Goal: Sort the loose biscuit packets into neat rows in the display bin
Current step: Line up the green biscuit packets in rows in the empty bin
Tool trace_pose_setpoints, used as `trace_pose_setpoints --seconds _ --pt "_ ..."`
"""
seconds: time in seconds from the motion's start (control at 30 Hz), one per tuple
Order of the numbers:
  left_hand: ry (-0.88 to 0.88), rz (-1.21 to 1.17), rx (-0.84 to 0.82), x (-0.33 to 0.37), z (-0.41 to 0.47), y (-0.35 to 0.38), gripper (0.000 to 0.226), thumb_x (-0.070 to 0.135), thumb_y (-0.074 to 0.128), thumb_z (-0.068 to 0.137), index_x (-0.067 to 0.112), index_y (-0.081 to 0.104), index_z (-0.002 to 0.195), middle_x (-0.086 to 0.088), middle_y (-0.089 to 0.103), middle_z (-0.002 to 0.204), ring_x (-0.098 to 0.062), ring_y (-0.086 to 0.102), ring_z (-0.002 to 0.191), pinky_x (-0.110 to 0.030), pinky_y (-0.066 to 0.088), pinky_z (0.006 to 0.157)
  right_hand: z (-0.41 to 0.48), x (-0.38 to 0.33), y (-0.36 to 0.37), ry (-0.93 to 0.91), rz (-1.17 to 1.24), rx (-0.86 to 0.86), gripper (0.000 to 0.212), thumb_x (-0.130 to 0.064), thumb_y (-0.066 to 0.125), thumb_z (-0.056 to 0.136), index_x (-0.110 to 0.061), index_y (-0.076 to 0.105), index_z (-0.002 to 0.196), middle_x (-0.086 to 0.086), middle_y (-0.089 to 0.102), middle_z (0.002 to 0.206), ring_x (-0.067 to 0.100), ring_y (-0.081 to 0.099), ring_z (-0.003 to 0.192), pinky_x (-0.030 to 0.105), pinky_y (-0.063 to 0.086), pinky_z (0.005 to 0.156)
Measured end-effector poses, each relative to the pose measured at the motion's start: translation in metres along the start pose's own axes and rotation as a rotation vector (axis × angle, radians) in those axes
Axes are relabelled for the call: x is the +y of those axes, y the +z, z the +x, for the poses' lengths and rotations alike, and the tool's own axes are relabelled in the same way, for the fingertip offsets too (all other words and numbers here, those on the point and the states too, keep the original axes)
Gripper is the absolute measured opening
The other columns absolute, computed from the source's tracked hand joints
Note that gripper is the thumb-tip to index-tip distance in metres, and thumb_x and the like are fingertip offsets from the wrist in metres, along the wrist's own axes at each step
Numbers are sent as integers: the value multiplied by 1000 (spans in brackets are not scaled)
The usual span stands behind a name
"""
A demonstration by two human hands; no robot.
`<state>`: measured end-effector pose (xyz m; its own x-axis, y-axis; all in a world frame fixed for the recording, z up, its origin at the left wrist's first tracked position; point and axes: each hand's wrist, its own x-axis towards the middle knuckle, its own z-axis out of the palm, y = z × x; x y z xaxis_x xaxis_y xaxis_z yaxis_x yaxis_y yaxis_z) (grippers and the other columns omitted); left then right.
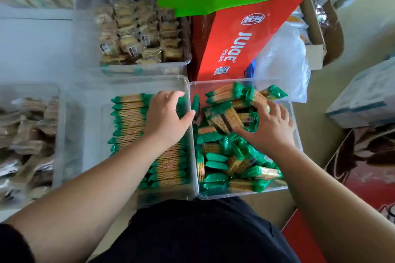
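Two clear plastic bins stand side by side in front of me. The left display bin (188,83) holds green-and-yellow biscuit packets (128,113) stacked in neat rows. My left hand (165,117) is inside it at the far end of the right-hand row, fingers curled over the packets there and thumb spread toward the bin wall. The right bin (297,134) holds a jumbled heap of loose packets (224,162) of the same kind. My right hand (271,128) lies on top of that heap with fingers spread, touching the upper packets.
Behind the display bin stands another clear bin of brown wrapped snacks (139,34), and a third (27,134) sits at the left. A red juice carton (237,42), a clear plastic bag (282,60) and a cardboard box (320,34) crowd the far right.
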<state>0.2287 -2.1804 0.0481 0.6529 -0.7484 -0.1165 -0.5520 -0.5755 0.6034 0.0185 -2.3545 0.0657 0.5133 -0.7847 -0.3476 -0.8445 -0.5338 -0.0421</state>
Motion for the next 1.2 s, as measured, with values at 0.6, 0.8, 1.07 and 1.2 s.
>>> trace_pose_setpoints --seconds 0.6,0.8,1.07,1.2 --pt "342 451 -218 45 -15 32 28 40 58 94 20 75 105 5 71 97 -25 55 103 -43 36 87 -19 67 -5 -452 257 0 89 -101 50 50 -33 67 104 -8 53 110 19 47 106 49 43 98" --pt "302 85 32 47 -26 12 17 28 61 73 12 64 68 5 53 59 -23 50 65 -30 37 59 -43 67 -13 -610 20 -268 90 -105 51 37 -44 62 102 -23 44 98 12 41 100 40 38 93" --pt "102 -168 -61 47 -58 1 10 13 76 79 18 69 83 9 59 62 -7 50 52 -18 33 48 -57 55 11 -629 10 -216 63 -70 63 69 -27 70 115 -11 62 101 17 55 97 39 48 90" --pt "65 -167 -87 45 -70 0 21 13 79 80 23 71 97 9 66 77 -9 56 59 -25 44 54 -64 42 15 -589 -134 -201 62 -70 69 75 -26 63 118 -9 56 105 17 55 100 31 42 82"
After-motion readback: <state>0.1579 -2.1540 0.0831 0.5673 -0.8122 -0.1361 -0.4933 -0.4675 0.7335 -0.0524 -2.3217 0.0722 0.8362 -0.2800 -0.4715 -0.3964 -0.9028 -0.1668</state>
